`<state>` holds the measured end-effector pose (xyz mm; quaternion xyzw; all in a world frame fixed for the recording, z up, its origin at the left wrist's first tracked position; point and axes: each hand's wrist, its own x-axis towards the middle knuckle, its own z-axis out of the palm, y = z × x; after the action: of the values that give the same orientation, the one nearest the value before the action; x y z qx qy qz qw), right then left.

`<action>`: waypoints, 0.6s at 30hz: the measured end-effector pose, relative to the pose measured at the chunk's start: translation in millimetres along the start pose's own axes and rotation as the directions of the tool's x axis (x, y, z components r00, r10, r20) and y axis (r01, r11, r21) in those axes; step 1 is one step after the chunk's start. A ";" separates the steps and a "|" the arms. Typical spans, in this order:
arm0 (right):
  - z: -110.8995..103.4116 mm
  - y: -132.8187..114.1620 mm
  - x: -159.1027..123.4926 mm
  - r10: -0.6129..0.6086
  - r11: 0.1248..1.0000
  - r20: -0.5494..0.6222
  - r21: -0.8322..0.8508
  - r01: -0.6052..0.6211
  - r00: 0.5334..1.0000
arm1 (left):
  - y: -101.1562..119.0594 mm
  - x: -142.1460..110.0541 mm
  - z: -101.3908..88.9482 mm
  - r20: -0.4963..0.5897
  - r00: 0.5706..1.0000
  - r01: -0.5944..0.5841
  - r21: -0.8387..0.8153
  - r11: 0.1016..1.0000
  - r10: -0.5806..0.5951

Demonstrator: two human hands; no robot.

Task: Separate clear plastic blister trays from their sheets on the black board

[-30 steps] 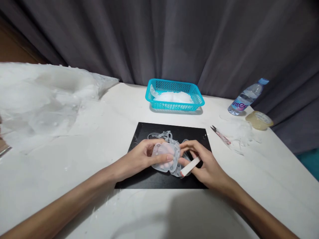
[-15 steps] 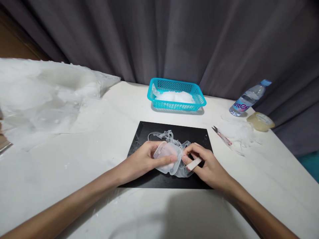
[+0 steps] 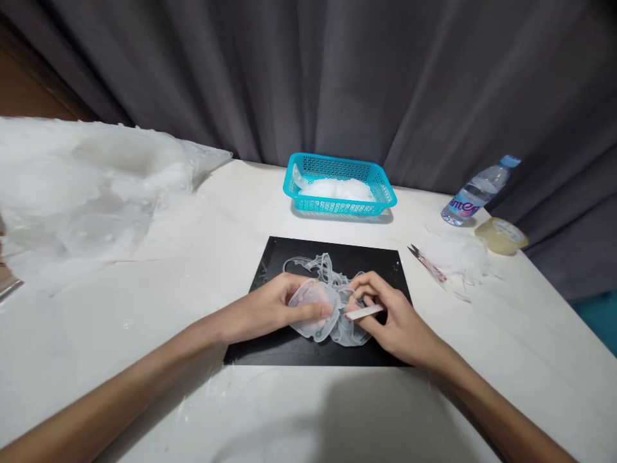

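Note:
My left hand (image 3: 274, 310) grips a rounded, flat, translucent plastic-like piece (image 3: 311, 294), thumb on its face and fingers behind. Just to its right, my right hand (image 3: 396, 316) is closed round a short whitish flat strip (image 3: 365, 312), whose far end and exact kind are hidden by the fingers. Its fingertips are close to the right rim of the piece; whether they touch it I cannot tell. Beneath both hands, a tangle of translucent trimmings (image 3: 324, 265) lies on a black board (image 3: 279, 254).
A blue basket (image 3: 342, 207) with white translucent pieces stands behind the board. Scissors (image 3: 428, 263), clear scraps (image 3: 465, 254), a tape roll (image 3: 501, 236) and a water bottle (image 3: 475, 196) are on the right. A large clear bag (image 3: 96, 186) of whitish pieces fills the table's left.
The translucent piece has shifted slightly left and tilted in my left hand. My right hand has moved slightly left, and the whitish strip now lies flatter.

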<state>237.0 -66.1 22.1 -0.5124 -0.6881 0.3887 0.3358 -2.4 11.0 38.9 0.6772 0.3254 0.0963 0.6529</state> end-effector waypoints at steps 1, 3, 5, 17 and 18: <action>-2.2 -0.2 0.2 0.002 0.999 -0.002 0.040 -0.002 1.000 | 0.8 0.1 2.1 -0.020 1.000 -0.016 0.005 1.000 0.016; -4.9 -0.6 1.2 -0.007 0.997 -0.013 0.083 0.008 1.000 | 1.2 0.9 4.9 -0.054 0.998 -0.041 0.025 0.999 0.042; -5.0 -1.1 2.2 -0.026 0.997 -0.011 0.070 0.026 1.000 | 0.5 1.6 6.5 -0.078 0.995 -0.061 0.052 0.997 0.065; -0.1 -3.6 -2.5 -0.210 0.968 -0.044 -0.152 0.202 0.977 | 4.4 -2.1 23.0 -0.147 0.980 -0.091 0.265 0.960 0.134; -0.1 -3.0 -3.0 -0.249 0.953 -0.027 -0.187 0.239 0.968 | 3.3 -2.4 23.0 -0.149 0.979 -0.096 0.260 0.961 0.138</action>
<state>236.4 -69.5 24.6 -0.4618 -0.7702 0.2665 0.3500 9.5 -9.1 39.7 0.7623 0.3474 0.1485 0.5255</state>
